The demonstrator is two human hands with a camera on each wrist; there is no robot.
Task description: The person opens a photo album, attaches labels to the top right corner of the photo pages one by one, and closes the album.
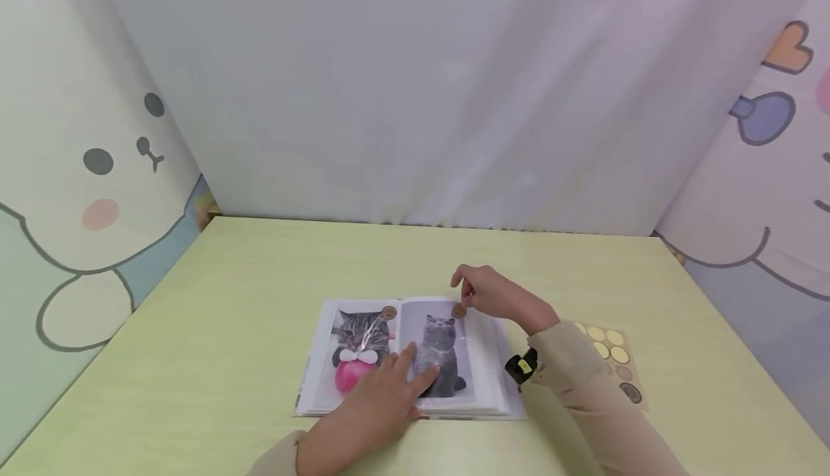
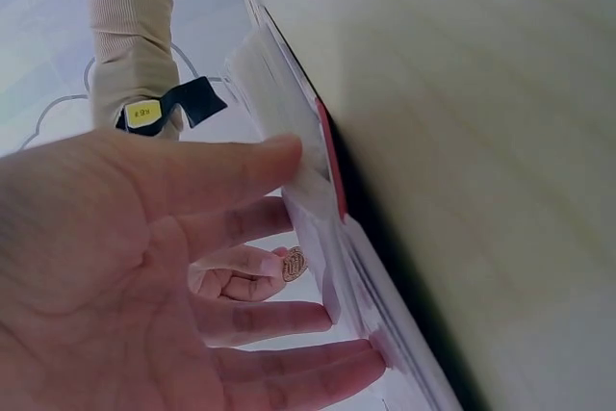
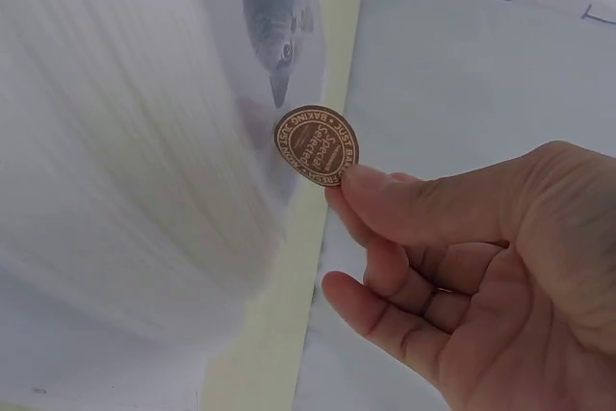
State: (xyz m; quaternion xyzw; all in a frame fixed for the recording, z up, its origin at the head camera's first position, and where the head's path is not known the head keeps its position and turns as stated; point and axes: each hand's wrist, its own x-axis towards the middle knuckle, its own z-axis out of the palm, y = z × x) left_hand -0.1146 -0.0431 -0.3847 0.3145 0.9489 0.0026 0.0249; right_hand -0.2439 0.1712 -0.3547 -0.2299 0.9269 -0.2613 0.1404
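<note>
An open photo album point(image 1: 489, 379) lies on the table. Its left page has a tabby cat photo point(image 1: 363, 332) with a round brown sticker point(image 1: 389, 312) at the top right corner. A grey cat photo point(image 1: 441, 361) fills the right page. My left hand point(image 1: 382, 400) rests on the album near the fold, fingers spread and fairly straight. At the upper right corner of the grey cat photo, my right hand point(image 1: 496, 296) pinches another round brown sticker point(image 3: 316, 145) between thumb and forefinger. Whether this sticker touches the page I cannot tell.
A sticker sheet point(image 1: 637, 368) with several round spots lies right of the album, partly behind the right sleeve point(image 1: 577, 368). A black strap point(image 1: 521, 366) with a yellow tag is on the right wrist. A pale curtain point(image 1: 415, 101) stands behind the yellowish table point(image 1: 194, 361).
</note>
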